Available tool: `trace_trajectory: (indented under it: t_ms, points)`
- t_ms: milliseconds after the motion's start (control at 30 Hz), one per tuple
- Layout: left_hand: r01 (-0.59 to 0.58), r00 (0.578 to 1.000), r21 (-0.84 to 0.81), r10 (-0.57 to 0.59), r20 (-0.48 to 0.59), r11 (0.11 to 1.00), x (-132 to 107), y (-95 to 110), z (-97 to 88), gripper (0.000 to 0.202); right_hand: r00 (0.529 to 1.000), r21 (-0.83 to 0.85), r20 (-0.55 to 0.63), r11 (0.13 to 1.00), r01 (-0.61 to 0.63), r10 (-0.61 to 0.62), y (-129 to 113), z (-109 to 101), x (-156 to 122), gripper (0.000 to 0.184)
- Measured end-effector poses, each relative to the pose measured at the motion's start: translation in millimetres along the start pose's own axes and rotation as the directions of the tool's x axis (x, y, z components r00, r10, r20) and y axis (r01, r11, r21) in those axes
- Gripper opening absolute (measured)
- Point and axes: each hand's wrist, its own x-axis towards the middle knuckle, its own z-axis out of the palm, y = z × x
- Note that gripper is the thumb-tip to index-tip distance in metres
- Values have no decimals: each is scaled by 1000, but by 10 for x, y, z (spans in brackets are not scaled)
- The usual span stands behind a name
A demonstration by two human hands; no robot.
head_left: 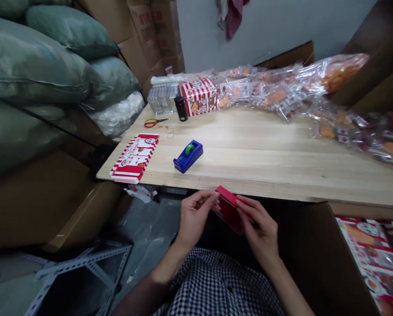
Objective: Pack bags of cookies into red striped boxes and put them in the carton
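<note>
Just off the table's front edge, a small red box (231, 210) is tilted between my hands. My right hand (260, 226) grips its right side, thumb below and fingers along the top edge. At the box's left end, my left hand (196, 215) is closed in a pinch against the edge; whatever is between those fingertips is too small to make out. A blue tape dispenser (187, 158) with a green roll core stands on the table beyond my hands. Farther left lies a stack of flat red-and-white printed cartons (135, 158).
On the wooden table (249, 153) are scissors (154, 123), a black bottle (181, 109), a striped box (199, 96) and clear plastic containers (163, 96). Plastic-wrapped packets (275, 94) line the back and right. An open carton (348, 263) with printed packs is at lower right; sacks (35, 61) rise at left.
</note>
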Motion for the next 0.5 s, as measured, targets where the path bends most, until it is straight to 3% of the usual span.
trace_trajectory:
  t_ms: [67,167,233,300,500]
  points:
    - [74,996,-121,-67,61,990,-101,-41,171,32,1000,-4,-3,1000,24,-24,8,60,-36,31]
    - [168,982,-254,-139,127,952,-89,-131,282,79,1000,-4,6,1000,29,-29,32,86,-82,32]
    - [194,979,-267,-167,121,944,-43,-173,311,94,1000,-21,-20,1000,6,-6,51,73,-91,40]
    - [206,978,-251,-189,93,946,-7,-200,333,95,1000,-49,-28,999,5,-7,77,47,-82,48]
    - [272,961,-244,-248,125,931,28,-293,368,83,982,-122,142,983,139,-121,181,-39,2,50]
